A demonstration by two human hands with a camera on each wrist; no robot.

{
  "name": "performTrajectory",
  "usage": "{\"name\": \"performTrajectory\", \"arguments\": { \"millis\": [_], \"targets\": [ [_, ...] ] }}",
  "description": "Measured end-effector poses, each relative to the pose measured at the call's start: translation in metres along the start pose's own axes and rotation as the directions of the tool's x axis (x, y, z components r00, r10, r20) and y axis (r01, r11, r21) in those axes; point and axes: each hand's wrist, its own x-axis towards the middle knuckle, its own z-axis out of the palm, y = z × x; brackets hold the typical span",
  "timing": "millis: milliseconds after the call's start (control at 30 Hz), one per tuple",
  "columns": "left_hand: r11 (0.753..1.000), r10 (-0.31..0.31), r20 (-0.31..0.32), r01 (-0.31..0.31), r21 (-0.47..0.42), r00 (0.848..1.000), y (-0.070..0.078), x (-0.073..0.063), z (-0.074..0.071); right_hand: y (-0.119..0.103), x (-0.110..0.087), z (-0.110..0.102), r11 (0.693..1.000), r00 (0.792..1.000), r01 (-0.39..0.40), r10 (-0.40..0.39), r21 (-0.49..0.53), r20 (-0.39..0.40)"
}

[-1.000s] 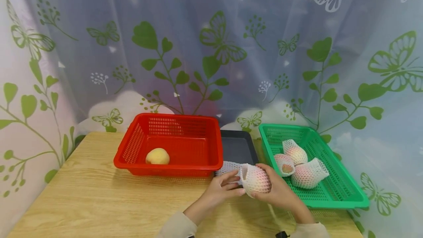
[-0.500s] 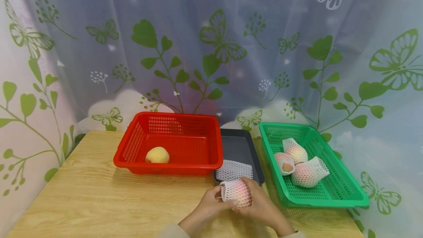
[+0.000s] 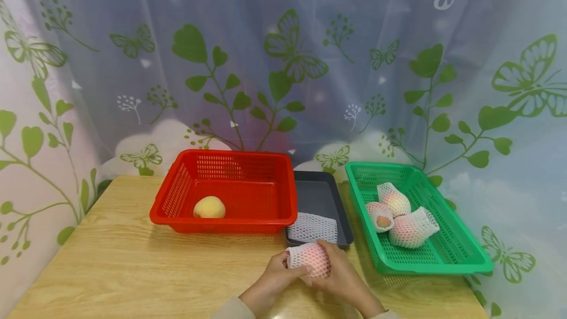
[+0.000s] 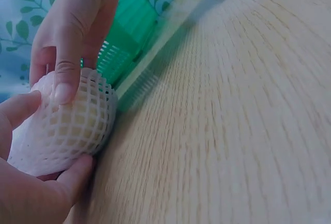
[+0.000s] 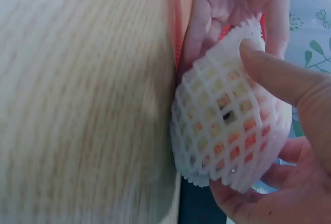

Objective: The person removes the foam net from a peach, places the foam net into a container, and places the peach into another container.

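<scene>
Both hands hold a peach in a white foam net sleeve (image 3: 310, 260) over the table's front part. My left hand (image 3: 272, 279) grips its left end, thumb on the near side. From the right, my right hand (image 3: 341, 277) curls round the other end. In the left wrist view the netting (image 4: 77, 123) covers the fruit, and the right thumb presses on it from above. Yellow and red skin shows through the mesh of the sleeved peach (image 5: 227, 125) in the right wrist view. Some fingertips are hidden behind the fruit.
Just beyond the hands, a flat foam net (image 3: 312, 228) lies in a dark grey tray (image 3: 316, 191). A red basket (image 3: 266, 221) on the left holds one bare peach (image 3: 209, 207). The green basket (image 3: 434, 268) on the right contains three netted peaches (image 3: 412, 229).
Both hands have brought the netted peach left and nearer, away from the green basket and tray. The left fingers, looser at first, now grip the sleeve's end. The flat net in the tray is uncovered.
</scene>
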Motion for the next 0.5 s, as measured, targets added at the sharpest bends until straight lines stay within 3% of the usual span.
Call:
{"name": "performTrajectory", "arguments": {
  "millis": [200, 500],
  "targets": [
    [0.999, -0.017, 0.000, 0.017, -0.031, 1.000, -0.001, 0.002, -0.004, 0.007, -0.002, -0.007, 0.999, 0.999, 0.021, -0.024, 0.049, 0.045],
    [0.997, -0.022, 0.006, 0.023, -0.079, 1.000, 0.000, -0.001, -0.009, 0.012, -0.005, -0.007, 0.996, 0.997, 0.065, -0.068, 0.056, 0.044]
  ]
}}
